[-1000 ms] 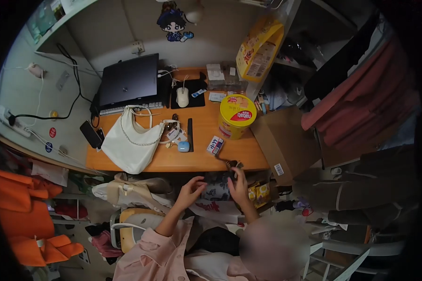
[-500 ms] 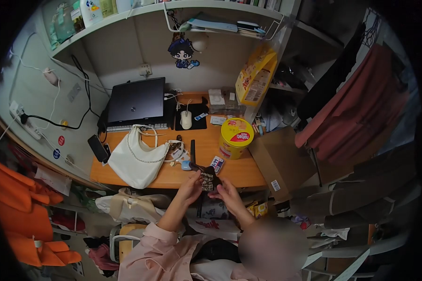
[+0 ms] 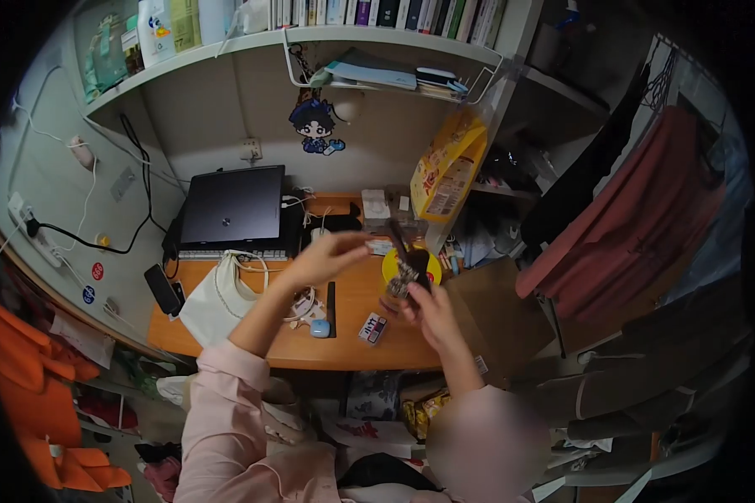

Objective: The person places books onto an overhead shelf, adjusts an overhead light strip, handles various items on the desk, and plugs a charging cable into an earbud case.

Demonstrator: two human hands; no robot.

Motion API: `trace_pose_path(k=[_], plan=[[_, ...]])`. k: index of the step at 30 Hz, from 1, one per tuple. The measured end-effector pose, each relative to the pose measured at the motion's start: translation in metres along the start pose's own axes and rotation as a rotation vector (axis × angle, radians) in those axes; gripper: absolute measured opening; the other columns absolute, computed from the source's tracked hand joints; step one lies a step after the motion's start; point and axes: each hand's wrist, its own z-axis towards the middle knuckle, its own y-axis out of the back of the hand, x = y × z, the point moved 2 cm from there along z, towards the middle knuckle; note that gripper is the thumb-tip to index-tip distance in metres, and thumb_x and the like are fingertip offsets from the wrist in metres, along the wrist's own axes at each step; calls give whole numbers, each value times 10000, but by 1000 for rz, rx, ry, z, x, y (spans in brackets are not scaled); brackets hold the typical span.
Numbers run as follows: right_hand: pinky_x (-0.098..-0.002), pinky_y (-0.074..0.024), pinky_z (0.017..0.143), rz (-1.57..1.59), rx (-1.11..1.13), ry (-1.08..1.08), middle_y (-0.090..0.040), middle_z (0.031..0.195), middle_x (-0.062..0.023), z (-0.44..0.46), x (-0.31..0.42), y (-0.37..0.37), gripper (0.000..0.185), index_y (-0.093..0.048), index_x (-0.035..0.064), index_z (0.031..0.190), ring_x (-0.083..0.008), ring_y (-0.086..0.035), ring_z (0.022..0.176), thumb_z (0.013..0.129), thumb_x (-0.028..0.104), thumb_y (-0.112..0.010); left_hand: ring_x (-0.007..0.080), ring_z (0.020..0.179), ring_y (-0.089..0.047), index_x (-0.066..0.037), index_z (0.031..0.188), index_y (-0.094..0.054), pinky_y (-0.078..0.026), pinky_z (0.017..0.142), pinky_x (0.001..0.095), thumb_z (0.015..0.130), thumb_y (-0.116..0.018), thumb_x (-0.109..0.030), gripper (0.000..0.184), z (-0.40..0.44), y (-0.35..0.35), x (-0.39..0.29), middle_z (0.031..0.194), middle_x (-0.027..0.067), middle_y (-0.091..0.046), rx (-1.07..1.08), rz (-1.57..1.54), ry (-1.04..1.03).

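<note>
My right hand (image 3: 432,313) is closed on a dark cloth piece (image 3: 408,270) with a speckled, tweed-like part and a dark strip pointing up; I cannot tell its exact kind. It is held up in front of a yellow tub (image 3: 434,270), partly hiding the lid. My left hand (image 3: 327,256) is raised over the desk, fingers stretched toward the cloth piece but apart from it, with nothing visible in them. Below the hands lie a small printed box (image 3: 372,328), a light-blue case (image 3: 320,328) and a narrow black bar (image 3: 332,303).
On the wooden desk (image 3: 352,352), a white handbag (image 3: 205,310) lies at the left, partly behind my left arm. A laptop (image 3: 233,204) stands behind it. A cardboard box (image 3: 512,306) is at the right. Above runs a shelf (image 3: 226,63) with bottles and books.
Both hands have risen and moved forward over the desk. My left hand has let go of the cloth piece and moved apart; my right hand has carried it toward the tub. The view has shifted.
</note>
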Motion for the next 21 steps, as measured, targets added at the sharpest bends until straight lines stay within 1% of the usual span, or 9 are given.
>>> trace_pose_path(k=[5, 7, 8, 10, 14, 16, 17, 19, 21], plan=[[-195, -292, 424, 262, 29, 35, -505, 646, -22, 76, 74, 15, 211, -482, 67, 838, -73, -402, 487, 858, 268, -545, 223, 889, -584, -65, 1055, -568, -463, 785, 314, 822, -535, -72, 235, 71, 98, -94, 1022, 93, -596, -484, 736, -359], [-195, -305, 440, 376, 126, 129, -513, 682, -38, 103, 91, 14, 203, -477, 79, 832, -84, -409, 497, 852, 265, -557, 263, 965, -561, -70, 1044, -582, -451, 826, 353, 792, -538, -54, 256, 94, 119, -117, 1063, 98, -585, -568, 1137, -581], [-195, -305, 440, 378, 124, 131, -513, 682, -38, 112, 96, 12, 203, -477, 79, 832, -84, -409, 497, 852, 265, -557, 263, 965, -561, -70, 1044, -582, -451, 826, 353, 792, -538, -54, 256, 110, 131, -117, 1063, 98, -585, -565, 1137, -583], [-203, -292, 499, 364, 137, 215, -487, 698, -23, 126, 105, 3, 255, -496, 62, 892, -87, -381, 521, 873, 316, -509, 268, 1048, -511, -96, 1086, -565, -408, 887, 379, 832, -514, -143, 263, 138, 150, -112, 1111, 85, -562, -561, 1331, -819], [-205, -290, 512, 401, 99, 192, -512, 737, -29, 140, 110, -1, 233, -509, 56, 862, -77, -375, 512, 875, 289, -513, 276, 1003, -536, -127, 1109, -556, -407, 886, 384, 858, -483, -257, 293, 163, 167, -97, 1092, 82, -571, -708, 1534, -789], [-205, -291, 505, 351, 141, 189, -531, 758, -38, 144, 111, 2, 209, -520, 58, 822, -61, -353, 475, 874, 260, -522, 285, 947, -562, -146, 1079, -580, -431, 848, 369, 856, -467, -344, 319, 161, 173, -89, 1039, 77, -595, -604, 1354, -304], [-205, -291, 505, 353, 138, 185, -531, 758, -38, 145, 111, 4, 209, -520, 58, 822, -61, -353, 475, 874, 260, -522, 285, 947, -562, -146, 1079, -580, -431, 848, 369, 856, -467, -344, 319, 156, 168, -93, 1039, 77, -595, -600, 1352, -301], [-205, -293, 497, 316, 121, 201, -542, 762, -42, 147, 113, 8, 204, -525, 60, 798, -49, -324, 433, 869, 251, -535, 276, 924, -578, -138, 984, -621, -447, 822, 353, 846, -486, -337, 277, 150, 162, -101, 965, 71, -616, -683, 1331, -59], [-200, -296, 476, 319, 116, 207, -549, 752, -49, 152, 117, 11, 187, -536, 61, 810, -56, -337, 435, 859, 241, -551, 268, 908, -581, -128, 929, -632, -459, 789, 350, 843, -490, -336, 266, 152, 162, -96, 939, 66, -620, -729, 1368, -157]])
